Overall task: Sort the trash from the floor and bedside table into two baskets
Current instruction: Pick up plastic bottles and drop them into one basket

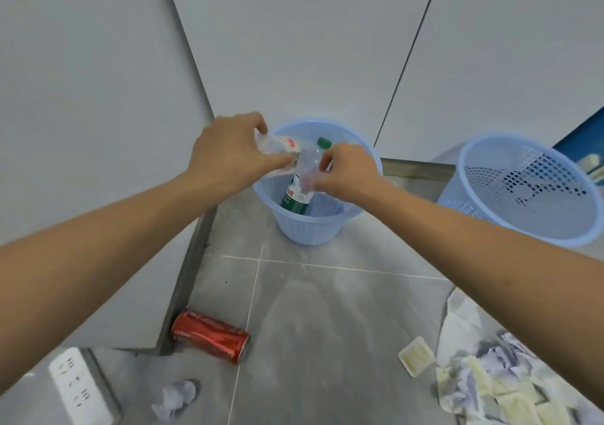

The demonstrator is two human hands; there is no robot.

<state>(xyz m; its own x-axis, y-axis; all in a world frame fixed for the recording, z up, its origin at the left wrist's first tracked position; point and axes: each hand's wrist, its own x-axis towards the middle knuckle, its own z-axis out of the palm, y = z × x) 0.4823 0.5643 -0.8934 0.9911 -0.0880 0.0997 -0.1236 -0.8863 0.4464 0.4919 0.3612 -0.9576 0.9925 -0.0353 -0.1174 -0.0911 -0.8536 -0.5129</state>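
Both hands reach over the left blue basket, which stands in the corner of the room. My left hand grips a clear plastic bottle with a red-and-white label, held sideways above the rim. My right hand pinches a clear bottle with a green cap and green label, whose lower end dips into that basket. The second blue basket stands tilted at the right with nothing visible inside. A red soda can lies on the grey floor by the wall base.
Crumpled paper lies at the bottom left, near a white power strip. A pile of crumpled papers and cream wrappers covers the floor at the bottom right. White cabinet panels rise behind both baskets.
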